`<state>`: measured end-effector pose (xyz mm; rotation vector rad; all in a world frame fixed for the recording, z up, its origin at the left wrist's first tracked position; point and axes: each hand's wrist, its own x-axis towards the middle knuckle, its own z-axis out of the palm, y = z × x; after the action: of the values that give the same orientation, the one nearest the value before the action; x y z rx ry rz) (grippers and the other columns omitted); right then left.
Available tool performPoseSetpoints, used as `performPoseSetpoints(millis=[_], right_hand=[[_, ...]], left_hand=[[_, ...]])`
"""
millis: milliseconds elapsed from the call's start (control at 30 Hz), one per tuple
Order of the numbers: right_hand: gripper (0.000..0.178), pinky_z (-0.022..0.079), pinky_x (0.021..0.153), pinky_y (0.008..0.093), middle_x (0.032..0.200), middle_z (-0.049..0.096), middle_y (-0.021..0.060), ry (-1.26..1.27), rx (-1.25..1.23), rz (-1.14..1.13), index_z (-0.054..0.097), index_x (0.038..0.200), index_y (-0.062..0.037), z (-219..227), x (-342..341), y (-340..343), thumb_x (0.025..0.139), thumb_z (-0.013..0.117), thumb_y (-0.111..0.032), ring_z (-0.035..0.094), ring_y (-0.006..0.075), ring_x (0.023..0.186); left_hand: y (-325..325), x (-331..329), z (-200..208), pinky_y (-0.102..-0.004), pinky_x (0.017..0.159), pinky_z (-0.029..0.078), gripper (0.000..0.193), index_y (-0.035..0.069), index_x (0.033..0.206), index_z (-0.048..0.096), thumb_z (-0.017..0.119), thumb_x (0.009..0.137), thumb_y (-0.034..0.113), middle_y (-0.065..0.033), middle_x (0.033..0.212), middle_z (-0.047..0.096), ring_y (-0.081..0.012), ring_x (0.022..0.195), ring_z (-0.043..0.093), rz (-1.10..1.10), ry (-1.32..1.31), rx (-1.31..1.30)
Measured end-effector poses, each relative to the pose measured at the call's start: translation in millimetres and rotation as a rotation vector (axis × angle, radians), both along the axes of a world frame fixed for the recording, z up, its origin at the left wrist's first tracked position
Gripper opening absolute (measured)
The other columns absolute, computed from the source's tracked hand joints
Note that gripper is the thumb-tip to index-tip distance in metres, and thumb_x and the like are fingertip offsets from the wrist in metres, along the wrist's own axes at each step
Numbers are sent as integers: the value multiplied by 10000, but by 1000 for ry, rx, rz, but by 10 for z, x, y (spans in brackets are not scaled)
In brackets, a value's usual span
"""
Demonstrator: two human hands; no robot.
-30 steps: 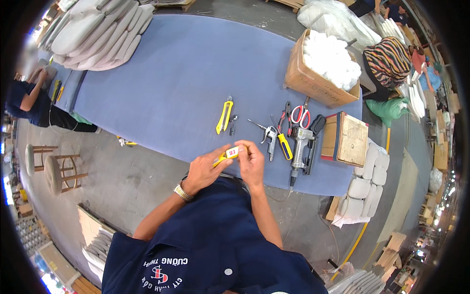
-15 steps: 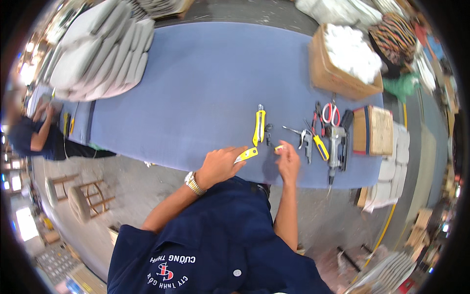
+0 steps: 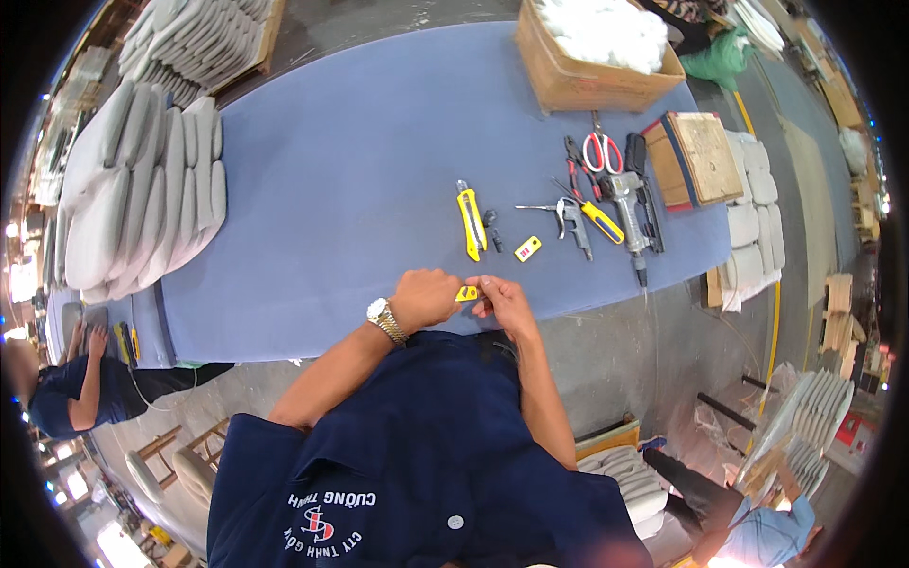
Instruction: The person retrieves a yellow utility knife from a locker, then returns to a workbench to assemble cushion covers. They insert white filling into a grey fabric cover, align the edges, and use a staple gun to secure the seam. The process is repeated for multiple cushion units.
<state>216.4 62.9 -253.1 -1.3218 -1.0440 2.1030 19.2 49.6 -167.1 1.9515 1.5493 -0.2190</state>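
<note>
My left hand (image 3: 426, 300), with a metal watch on its wrist, is closed around a flat yellow piece (image 3: 467, 294) with a small hole in its end. Most of that piece is hidden in the fist. My right hand (image 3: 502, 305) has its fingers bent and its fingertips pinched at the exposed end of the same piece. Just beyond the hands lies a yellow utility knife (image 3: 472, 222). Small black parts (image 3: 493, 232) rest beside it. A little yellow case (image 3: 527, 249) lies on the blue table to their right.
Right of the hands lie an air blow gun (image 3: 571, 225), a yellow screwdriver (image 3: 602, 223), red-handled pliers (image 3: 577, 168), scissors (image 3: 603, 151) and a pneumatic tool (image 3: 627, 208). Boxes (image 3: 606, 90) stand behind, grey cushions (image 3: 142, 180) at left. Another person (image 3: 85, 383) works at far left.
The small yellow case has left my right hand and now lies on the table. My right hand has moved left to meet the yellow piece in my left hand. The view has shifted.
</note>
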Motion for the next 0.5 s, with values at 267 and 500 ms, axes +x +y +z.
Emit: performPoseSetpoints(millis=[267,500], right_hand=[[382,510,620,235,864,699,29,38,-34,164,695,1178,-8,-84,-214,-38,1089,485,-315,626,86,645],[385,519,618,243,900,729,64,72,-146,289,690,1153,-10,-142,-320,-13,1094,473,-323,635,94,639]], left_hand=[[-343,-177,99,-475,671,558,335,70,996,726,724,873,382,-150,856,728,-347,804,720,126,12,34],[-405,-207,96,-476,685,554,354,67,1003,720,714,883,401,-156,860,724,-356,838,716,253,40,-18]])
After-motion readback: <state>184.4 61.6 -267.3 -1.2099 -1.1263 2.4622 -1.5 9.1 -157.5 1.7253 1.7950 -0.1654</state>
